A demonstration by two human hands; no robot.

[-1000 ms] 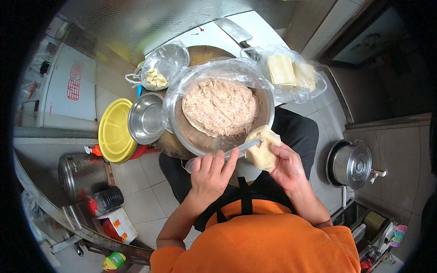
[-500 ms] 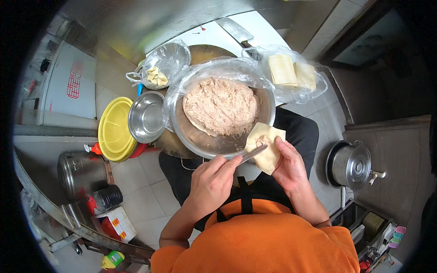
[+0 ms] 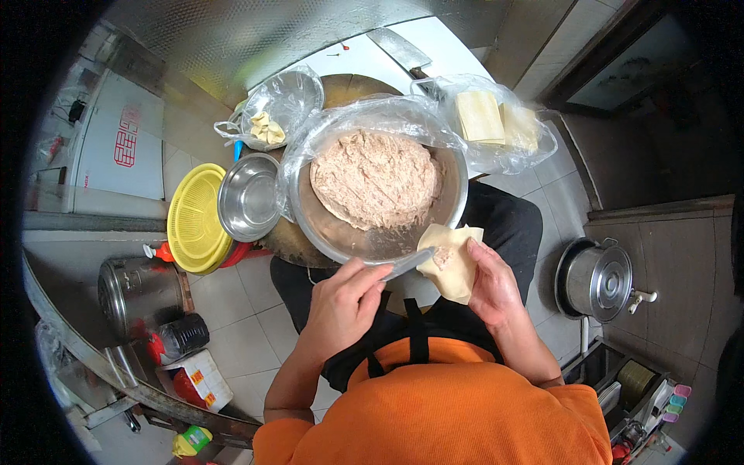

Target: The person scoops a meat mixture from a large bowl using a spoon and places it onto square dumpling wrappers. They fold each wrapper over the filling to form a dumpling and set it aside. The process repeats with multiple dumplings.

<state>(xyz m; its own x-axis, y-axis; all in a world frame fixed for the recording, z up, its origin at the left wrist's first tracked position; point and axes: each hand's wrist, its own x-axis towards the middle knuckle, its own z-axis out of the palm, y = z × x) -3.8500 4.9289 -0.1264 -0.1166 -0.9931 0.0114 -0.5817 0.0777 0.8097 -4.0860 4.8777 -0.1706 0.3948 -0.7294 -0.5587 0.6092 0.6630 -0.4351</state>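
Note:
My right hand (image 3: 494, 291) holds a pale wonton wrapper (image 3: 457, 279) by its right edge, with a small dab of minced meat (image 3: 443, 256) on it. My left hand (image 3: 349, 301) is closed round a slim flat metal utensil (image 3: 409, 263), whose tip is at the wrapper's left edge. Just beyond both hands is a large steel basin (image 3: 372, 245), lined at its far side with clear plastic. A big mound of pink minced meat (image 3: 376, 178) fills much of it. Folded wontons (image 3: 267, 129) lie in a plastic-lined bowl (image 3: 298, 97) at the far left.
Stacked wrappers (image 3: 480, 118) lie in a plastic bag at far right, near a cleaver (image 3: 399, 49) on the white tabletop (image 3: 446, 39). An empty steel bowl (image 3: 249, 198) and yellow colander (image 3: 194, 221) stand left. A lidded pot (image 3: 597, 280) sits on the floor at right.
My left hand has drawn slightly left and back, bringing the utensil's tip from the wrapper's middle to its left edge. The wrapper has tilted a little and bent in my right hand.

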